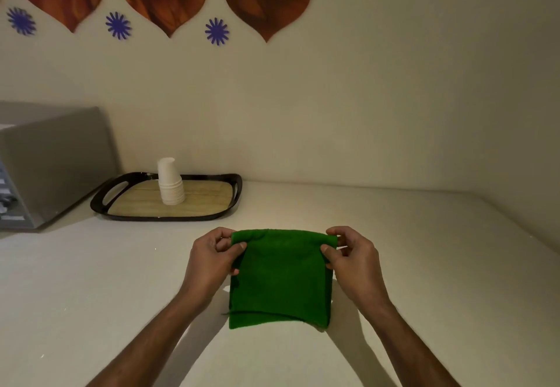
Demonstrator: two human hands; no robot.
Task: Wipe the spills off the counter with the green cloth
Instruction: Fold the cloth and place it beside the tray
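Head view looks down on a pale worktop (394, 265) set into a corner; both hands pinch the far edge of a folded green cloth (280, 280), which lies near the middle of the worktop, close to the person; left hand (212, 261) grips the far left corner, thumb on top and fingers curled under; right hand (353, 261) grips the far right corner the same way; that far edge is raised a little, and whether the near edge touches the surface cannot be told; no spills can be made out; further back on the left sits a dark tray (236, 188) with a wood-look base, bearing a stack of white cups (170, 182) upside down; a grey appliance (51, 162) stands at far left, beside the tray
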